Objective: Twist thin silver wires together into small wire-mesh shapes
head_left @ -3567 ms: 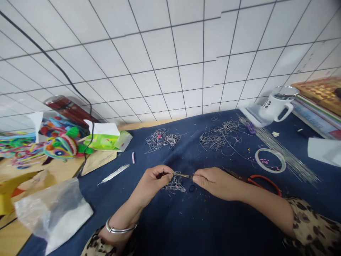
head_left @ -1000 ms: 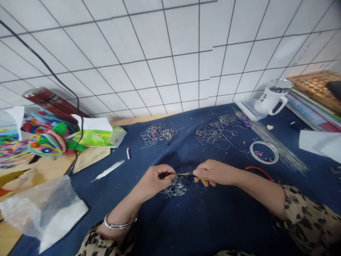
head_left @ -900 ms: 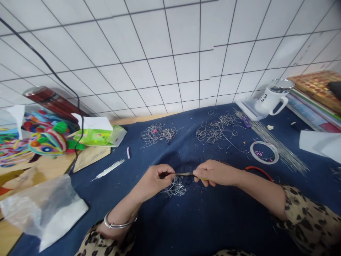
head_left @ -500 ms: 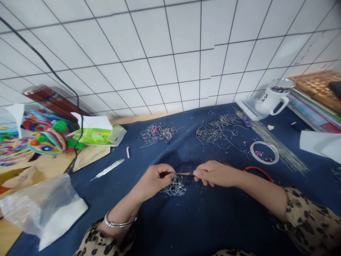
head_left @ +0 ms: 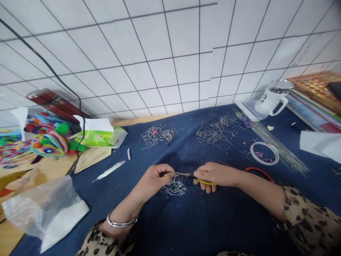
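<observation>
My right hand (head_left: 213, 175) is closed round the yellow handle of a pair of pliers (head_left: 188, 175), whose metal jaws point left. The jaw tips meet the fingers of my left hand (head_left: 157, 179), pinched over something too small to make out, perhaps fine wire. Just below the pliers lies a small heap of bent silver wire pieces (head_left: 177, 186) with pink bits, on the dark blue cloth (head_left: 202, 220). Part of this heap is hidden by my left hand.
Tangled wire bundles (head_left: 214, 131) lie toward the wall. At right are a clear ring dish (head_left: 264, 153) with pink beads, long straight wires (head_left: 282, 149) and a white mug (head_left: 275, 97). A plastic bag (head_left: 48, 209) and a green packet (head_left: 101, 137) lie left.
The fingers of my right hand have loosened a little, and the yellow pliers handle now shows below them. My left hand keeps its pinch in nearly the same place. The view has shifted slightly.
</observation>
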Motion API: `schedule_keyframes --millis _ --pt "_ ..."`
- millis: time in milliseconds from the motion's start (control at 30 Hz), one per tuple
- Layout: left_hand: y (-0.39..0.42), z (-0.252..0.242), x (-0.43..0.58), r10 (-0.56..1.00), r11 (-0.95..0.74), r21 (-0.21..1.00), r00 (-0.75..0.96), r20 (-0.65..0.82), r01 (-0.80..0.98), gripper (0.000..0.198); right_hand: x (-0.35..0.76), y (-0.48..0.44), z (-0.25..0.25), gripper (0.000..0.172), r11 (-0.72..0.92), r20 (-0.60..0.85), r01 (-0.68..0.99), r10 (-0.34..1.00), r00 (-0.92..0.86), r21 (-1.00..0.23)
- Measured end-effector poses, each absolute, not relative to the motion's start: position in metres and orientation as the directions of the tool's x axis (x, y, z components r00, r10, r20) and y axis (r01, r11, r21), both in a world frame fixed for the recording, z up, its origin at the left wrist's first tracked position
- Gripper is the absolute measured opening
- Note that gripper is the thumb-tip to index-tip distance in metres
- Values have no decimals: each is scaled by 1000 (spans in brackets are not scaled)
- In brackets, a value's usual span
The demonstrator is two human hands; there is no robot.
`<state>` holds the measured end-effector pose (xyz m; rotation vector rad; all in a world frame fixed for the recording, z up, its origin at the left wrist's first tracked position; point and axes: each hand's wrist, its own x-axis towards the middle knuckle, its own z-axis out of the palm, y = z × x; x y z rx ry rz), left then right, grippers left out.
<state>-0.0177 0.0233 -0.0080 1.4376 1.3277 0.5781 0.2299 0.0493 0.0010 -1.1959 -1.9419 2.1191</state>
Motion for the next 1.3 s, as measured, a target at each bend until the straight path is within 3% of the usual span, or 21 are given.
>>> schedule_keyframes --millis 233,767,1300 --pt "22 -9 -16 934 151 904 241 -263 400 13 227 50 1 47 -246 -513 453 490 -705 -857" --pt "23 -4 -19 963 116 925 187 -194 362 9 236 56 21 44 -138 -467 471 526 -710 -871" --pt "18 2 -11 950 -5 833 262 -169 553 13 233 56 20 45 67 -447 554 515 -731 -830"
